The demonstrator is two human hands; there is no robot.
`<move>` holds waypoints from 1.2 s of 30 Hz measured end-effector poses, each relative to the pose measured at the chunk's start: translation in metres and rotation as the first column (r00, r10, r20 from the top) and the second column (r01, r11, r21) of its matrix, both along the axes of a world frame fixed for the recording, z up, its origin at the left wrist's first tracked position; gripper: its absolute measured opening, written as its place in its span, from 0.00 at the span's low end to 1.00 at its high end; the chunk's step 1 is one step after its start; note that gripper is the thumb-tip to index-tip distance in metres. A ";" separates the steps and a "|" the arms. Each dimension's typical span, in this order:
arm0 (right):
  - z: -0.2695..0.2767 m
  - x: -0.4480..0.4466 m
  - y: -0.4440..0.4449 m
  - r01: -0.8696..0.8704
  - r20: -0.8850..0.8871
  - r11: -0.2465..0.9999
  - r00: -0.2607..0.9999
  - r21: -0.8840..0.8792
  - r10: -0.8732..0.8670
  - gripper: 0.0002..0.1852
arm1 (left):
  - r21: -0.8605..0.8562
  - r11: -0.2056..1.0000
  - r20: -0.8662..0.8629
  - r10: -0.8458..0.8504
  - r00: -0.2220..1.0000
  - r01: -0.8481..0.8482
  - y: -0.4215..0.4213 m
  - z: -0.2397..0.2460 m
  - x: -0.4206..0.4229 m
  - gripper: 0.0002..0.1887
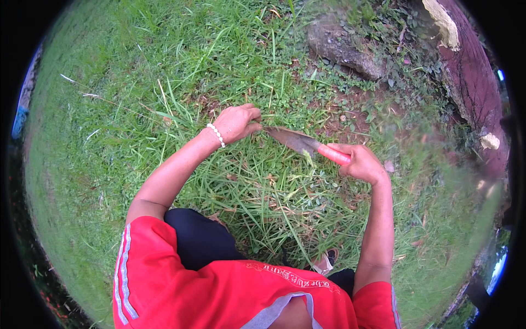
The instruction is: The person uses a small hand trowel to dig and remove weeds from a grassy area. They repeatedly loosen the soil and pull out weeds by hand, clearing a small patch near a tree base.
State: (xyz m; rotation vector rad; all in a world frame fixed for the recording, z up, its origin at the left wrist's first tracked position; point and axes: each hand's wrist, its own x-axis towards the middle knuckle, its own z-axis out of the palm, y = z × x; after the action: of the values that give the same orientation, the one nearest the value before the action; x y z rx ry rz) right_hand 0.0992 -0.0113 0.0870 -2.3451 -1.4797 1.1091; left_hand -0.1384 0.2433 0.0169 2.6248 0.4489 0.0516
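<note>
My right hand (361, 162) is closed around the red handle of a garden trowel (294, 140). The trowel's metal blade points left, low over the grass, and its tip lies by the fingers of my left hand (238, 122). That hand has a bracelet of white beads (216, 135) at the wrist. Its thumb and fingers are bent close together at the grass; whether they pinch any blades cannot be made out. Beneath both hands, long loose-looking grass blades (263, 193) lie tangled in front of my knees.
A grey rock (345, 51) sits at the upper right, with low leafy plants around it. Beyond it a thick reddish-brown tree trunk or root (472, 82) runs down the right side. Bare soil (349, 121) shows between the rock and my right hand. My shoe (332, 256) is below.
</note>
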 end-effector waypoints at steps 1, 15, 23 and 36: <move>0.005 -0.003 0.002 0.080 0.050 0.996 0.995 0.030 -0.082 0.34 | 0.056 0.996 0.056 0.064 0.996 -0.067 -0.001 -0.005 0.007 0.14; -0.050 -0.075 0.049 0.335 0.019 0.937 0.941 0.096 -0.338 0.34 | -0.027 0.998 -0.144 0.060 0.988 -0.065 0.004 -0.076 -0.043 0.10; -0.046 -0.092 0.049 -0.238 0.004 0.964 0.971 -0.114 0.240 0.36 | -0.256 0.960 -0.484 -0.231 0.844 0.116 0.042 0.001 -0.038 0.25; 0.010 -0.038 0.042 0.365 0.101 0.905 0.914 0.217 -0.393 0.36 | 0.067 0.947 0.128 0.305 0.944 -0.315 0.066 -0.082 0.051 0.08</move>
State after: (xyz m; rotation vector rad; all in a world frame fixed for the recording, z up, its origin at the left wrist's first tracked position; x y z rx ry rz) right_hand 0.0611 0.0311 0.0966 -2.4667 -1.0403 0.6791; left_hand -0.0876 0.3093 -0.0646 2.5923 0.8315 0.3313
